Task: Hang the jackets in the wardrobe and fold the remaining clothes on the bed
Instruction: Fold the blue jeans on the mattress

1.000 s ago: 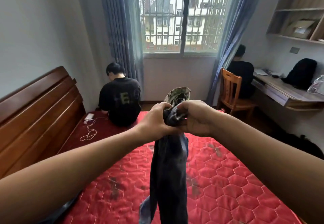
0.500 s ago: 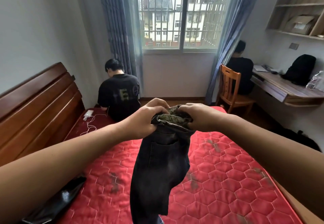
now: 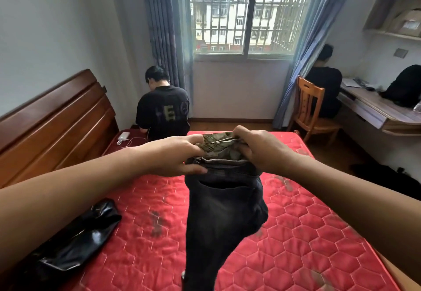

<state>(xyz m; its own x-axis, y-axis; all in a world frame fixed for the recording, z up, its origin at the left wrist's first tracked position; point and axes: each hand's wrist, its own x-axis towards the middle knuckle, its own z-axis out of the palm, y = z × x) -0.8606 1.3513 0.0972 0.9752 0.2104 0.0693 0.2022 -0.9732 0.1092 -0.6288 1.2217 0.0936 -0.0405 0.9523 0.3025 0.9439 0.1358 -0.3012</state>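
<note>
- Denim, dark and washed: trousers (image 3: 223, 211) hanging lengthwise above the red quilted bed (image 3: 307, 233), waistband (image 3: 216, 146) uppermost, plaid lining exposed
- Close together at the waistband: left hand (image 3: 173, 156) and right hand (image 3: 262, 151), fingers (image 3: 241, 132) clenched on its cloth at either side
- Step in hand, by judgement: squaring the trousers for folding
- For a clean fold: spread the hands to tension the waistband, align the legs seam on seam, lower flat onto a bare part of the bed, smooth before each fold
- Glossy black jacket (image 3: 75, 245), apparently, at the bed's near left, well apart; best kept from under the trousers, due for the wardrobe
</note>
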